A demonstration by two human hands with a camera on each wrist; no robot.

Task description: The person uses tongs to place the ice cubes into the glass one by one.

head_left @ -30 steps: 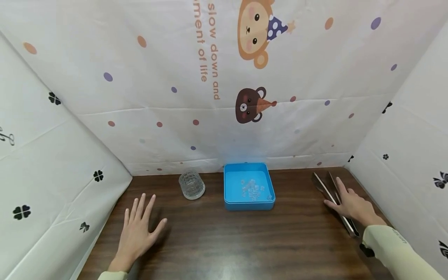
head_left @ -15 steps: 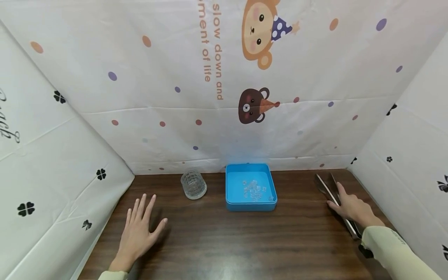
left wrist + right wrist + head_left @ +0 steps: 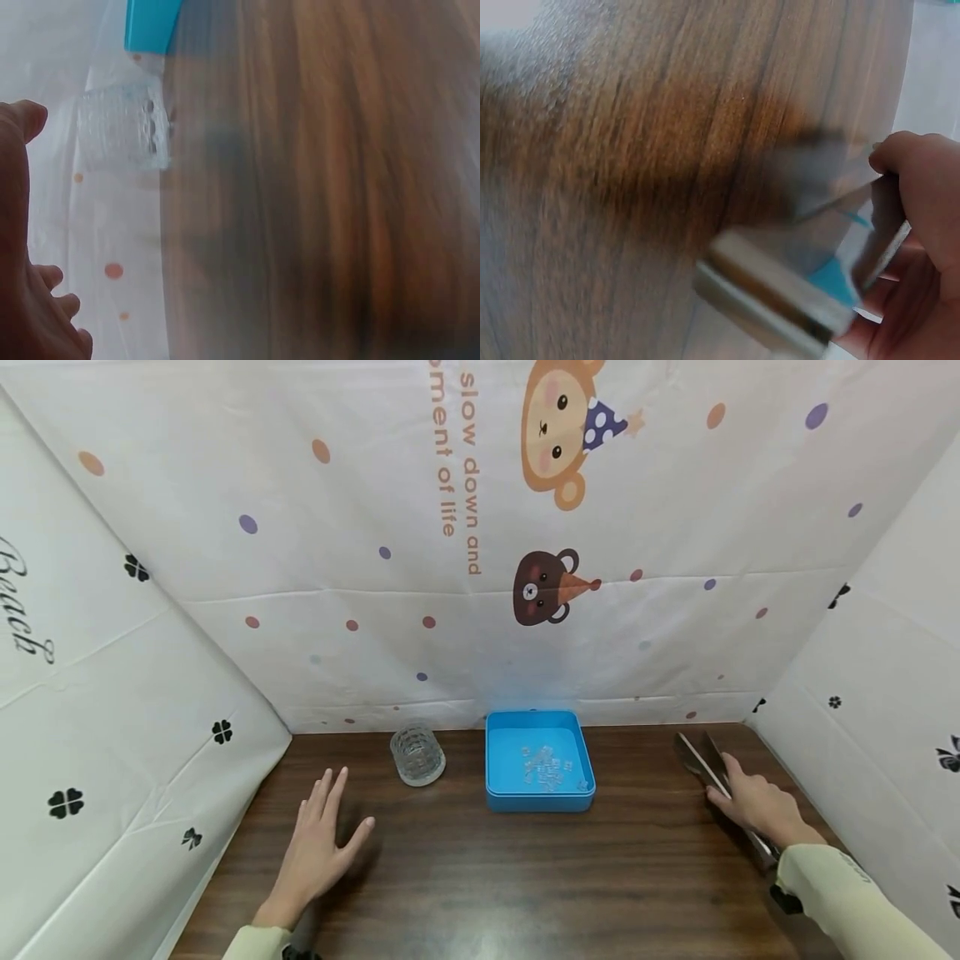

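A pair of metal tongs (image 3: 705, 766) lies at the right side of the brown table, its two arms spread toward the back. My right hand (image 3: 761, 806) grips it around the middle, thumb on one side and fingers on the other. Up close in the right wrist view, the joined end of the tongs (image 3: 765, 285) looks blurred. My left hand (image 3: 311, 856) is over the left part of the table with straight, spread fingers and nothing in it. A clear textured glass (image 3: 417, 755) stands beyond its fingertips, near the back wall.
A square light-blue tray (image 3: 540, 802) stands at the back centre, with several small clear pieces (image 3: 546, 768) inside. White printed sheets form a back wall (image 3: 360, 652) and side walls around the wooden table (image 3: 525, 877).
My left hand has shifted a little right and forward, toward the glass. My right hand has closed around the tongs, and their rear end has risen slightly.
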